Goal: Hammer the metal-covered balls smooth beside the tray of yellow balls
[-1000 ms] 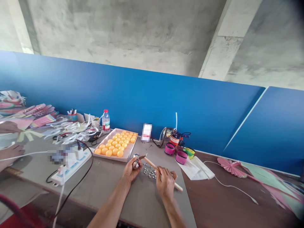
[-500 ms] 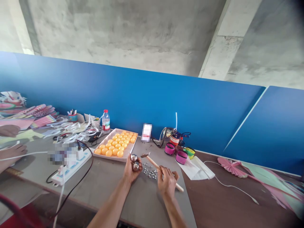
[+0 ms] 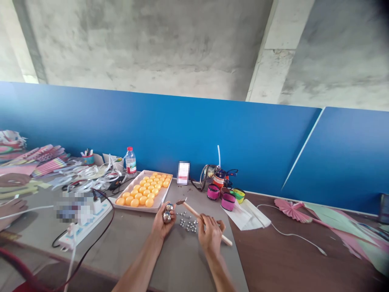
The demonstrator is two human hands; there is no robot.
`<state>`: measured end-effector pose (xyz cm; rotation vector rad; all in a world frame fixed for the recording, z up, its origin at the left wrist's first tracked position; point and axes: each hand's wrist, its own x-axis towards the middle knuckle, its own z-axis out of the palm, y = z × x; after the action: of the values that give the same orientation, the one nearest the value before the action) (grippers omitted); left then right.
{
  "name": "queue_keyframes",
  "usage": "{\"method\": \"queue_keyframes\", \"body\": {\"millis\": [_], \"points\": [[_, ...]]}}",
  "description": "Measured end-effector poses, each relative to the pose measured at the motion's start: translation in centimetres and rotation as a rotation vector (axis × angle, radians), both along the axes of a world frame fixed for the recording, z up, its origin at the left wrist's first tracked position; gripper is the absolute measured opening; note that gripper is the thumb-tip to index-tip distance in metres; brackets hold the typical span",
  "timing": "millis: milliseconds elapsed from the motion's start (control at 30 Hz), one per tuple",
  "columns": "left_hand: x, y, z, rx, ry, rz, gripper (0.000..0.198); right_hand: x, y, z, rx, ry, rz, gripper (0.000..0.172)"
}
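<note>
Two shiny metal balls [image 3: 167,217] rest in my left hand [image 3: 161,227], its fingers curled around them. My right hand [image 3: 210,235] is wrapped round the wooden handle of a small hammer [image 3: 191,209]. The hammer's head points toward the balls, a little to their right and apart from them. Between my hands, several small silver beads [image 3: 189,226] lie scattered on the grey table mat [image 3: 179,263]. Just beyond my left hand is a shallow pink-white tray [image 3: 129,208] with many orange balls [image 3: 146,190] in it.
A white power strip [image 3: 86,229] with cables lies left. A bottle [image 3: 131,162] stands behind the tray. Pink and yellow bands [image 3: 227,201] and white paper [image 3: 247,219] lie right, near a folded pink paper fan [image 3: 291,211]. Another person's hands [image 3: 12,209] show at far left.
The whole view has shifted slightly as the head turned. My left hand has tilted the metal balls a little; the hammer stays in my right hand in much the same pose.
</note>
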<state>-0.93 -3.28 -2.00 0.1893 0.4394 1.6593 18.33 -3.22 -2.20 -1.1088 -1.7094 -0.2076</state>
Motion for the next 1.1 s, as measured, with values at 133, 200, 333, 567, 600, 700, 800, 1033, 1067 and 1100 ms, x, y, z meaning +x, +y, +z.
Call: {"method": "queue_keyframes", "body": {"millis": [133, 200, 333, 567, 600, 700, 800, 1033, 1067, 1100], "points": [[0.15, 0.08, -0.23, 0.033, 0.071, 0.028, 0.015, 0.09, 0.10, -0.02, -0.009, 0.001, -0.007, 0.029], [0.25, 0.09, -0.29, 0.023, 0.099, 0.068, 0.017, 0.14, 0.13, -0.01, -0.012, 0.002, -0.012, 0.029], [0.41, 0.04, -0.15, -0.019, 0.154, 0.079, 0.025, 0.20, 0.10, 0.10, -0.021, 0.010, 0.002, 0.025], [0.50, 0.01, 0.02, -0.065, 0.141, 0.056, 0.039, 0.27, -0.08, 0.48, -0.020, 0.006, -0.015, 0.027], [0.49, 0.06, 0.02, -0.072, 0.125, 0.049, 0.040, 0.30, -0.10, 0.54, -0.022, 0.006, -0.016, 0.027], [0.47, 0.19, 0.09, -0.092, 0.102, 0.032, 0.036, 0.41, -0.11, 0.67, -0.025, 0.014, -0.020, 0.027], [0.42, 0.21, 0.26, -0.096, 0.102, 0.025, 0.025, 0.49, -0.10, 0.72, -0.021, 0.026, -0.027, 0.025], [0.11, -0.06, 0.53, -0.085, 0.084, -0.015, 0.019, 0.57, 0.04, 0.52, -0.041, 0.026, -0.032, 0.025], [0.12, -0.05, 0.46, -0.096, 0.078, -0.038, 0.018, 0.57, 0.08, 0.45, -0.045, 0.024, -0.029, 0.025], [0.14, -0.02, 0.37, -0.102, 0.073, -0.060, 0.017, 0.57, 0.11, 0.38, -0.047, 0.023, -0.027, 0.026]]}}
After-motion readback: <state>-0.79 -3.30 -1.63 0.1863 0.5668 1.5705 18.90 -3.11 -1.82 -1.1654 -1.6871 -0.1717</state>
